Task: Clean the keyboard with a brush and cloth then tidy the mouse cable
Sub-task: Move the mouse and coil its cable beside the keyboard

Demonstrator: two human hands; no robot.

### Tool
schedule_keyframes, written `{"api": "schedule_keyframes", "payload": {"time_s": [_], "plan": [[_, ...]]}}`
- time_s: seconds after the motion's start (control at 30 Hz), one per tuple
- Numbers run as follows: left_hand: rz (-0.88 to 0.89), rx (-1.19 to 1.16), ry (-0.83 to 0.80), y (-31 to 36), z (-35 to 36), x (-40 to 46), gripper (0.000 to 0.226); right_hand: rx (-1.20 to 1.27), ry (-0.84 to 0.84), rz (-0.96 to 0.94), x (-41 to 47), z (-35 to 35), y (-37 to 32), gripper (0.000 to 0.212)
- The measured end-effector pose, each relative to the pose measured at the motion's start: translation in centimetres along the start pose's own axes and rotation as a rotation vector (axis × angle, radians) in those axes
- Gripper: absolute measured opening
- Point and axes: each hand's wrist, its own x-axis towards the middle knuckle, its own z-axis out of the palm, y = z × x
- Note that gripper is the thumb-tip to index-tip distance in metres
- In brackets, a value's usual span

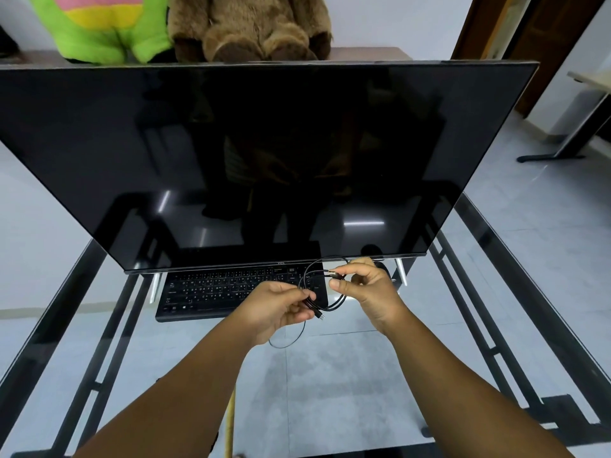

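Observation:
A thin black mouse cable (338,300) is held in loops above the glass table, just right of the black keyboard (211,294). My left hand (281,307) grips the gathered strands, with a small plug sticking out by its fingers and one loop hanging below. My right hand (367,289) pinches the cable near a metal plug end at the top of the coil. A dark mouse (383,268) is partly hidden behind my right hand. No brush or cloth can be made out.
A large dark monitor (251,160) leans over the keyboard on two silver feet. The glass table (330,385) has a black metal frame beneath. Two plush toys (185,24) sit behind the monitor. A second desk (588,94) stands at far right.

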Motion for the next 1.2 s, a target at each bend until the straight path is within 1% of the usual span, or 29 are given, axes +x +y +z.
{"api": "schedule_keyframes", "payload": {"time_s": [0.1,0.17,0.23,0.3,0.37,0.47,0.5,0.57,0.6,0.63,0.73,0.8,0.87,0.9,0.93,1.07,1.2], "plan": [[-0.006,-0.014,0.068,0.1,0.1,0.3,0.014,-0.147,0.091,-0.113,0.2,0.3,-0.2,0.024],[-0.006,-0.034,0.121,0.1,0.0,0.6,0.014,-0.180,0.095,-0.171,0.5,0.2,-0.6,0.025],[0.002,-0.054,0.178,0.2,-0.1,0.8,0.014,-0.155,0.006,-0.150,0.5,-0.2,-1.3,0.023],[0.021,-0.097,0.248,0.2,-0.5,1.1,0.014,-0.123,-0.115,-0.079,0.5,-0.6,-1.6,0.020],[0.053,-0.163,0.316,0.1,-1.0,1.3,0.014,-0.101,-0.191,-0.040,0.4,-1.1,-1.7,0.019],[0.092,-0.279,0.412,-0.4,-1.5,1.5,0.011,-0.194,-0.220,-0.032,0.2,-1.8,-1.8,0.016],[0.097,-0.324,0.444,-0.4,-1.8,1.5,0.011,-0.229,-0.230,-0.021,0.2,-1.7,-1.8,0.018],[0.098,-0.392,0.470,-0.5,-1.8,1.5,0.011,-0.248,-0.261,0.034,0.0,-1.6,-1.9,0.029],[0.102,-0.412,0.459,-0.5,-1.8,1.5,0.011,-0.255,-0.273,0.059,0.0,-1.5,-1.9,0.033],[0.107,-0.421,0.432,-0.5,-1.7,1.4,0.012,-0.268,-0.276,0.064,0.0,-1.2,-1.8,0.030],[0.133,-0.377,0.325,-0.6,-1.2,1.3,0.015,-0.328,-0.196,0.034,0.2,-0.7,-1.1,0.004],[0.157,-0.354,0.255,-0.7,-1.1,1.2,0.015,-0.349,-0.111,0.079,0.5,-0.6,-0.5,0.005],[0.176,-0.332,0.203,-0.8,-1.1,1.2,0.014,-0.343,-0.052,0.192,0.6,-0.3,-0.1,0.019],[0.184,-0.313,0.187,-0.9,-1.1,1.2,0.013,-0.308,-0.033,0.248,0.7,-0.1,0.0,0.024],[0.192,-0.293,0.175,-1.0,-1.0,1.2,0.012,-0.236,-0.016,0.291,0.8,0.2,0.1,0.025],[0.226,-0.223,0.152,-1.6,-0.2,1.5,0.011,0.094,-0.012,0.371,1.0,1.1,-0.2,0.014],[0.236,-0.173,0.138,-2.1,0.5,1.5,0.010,0.182,-0.006,0.380,1.4,1.2,-0.8,0.012]]}}
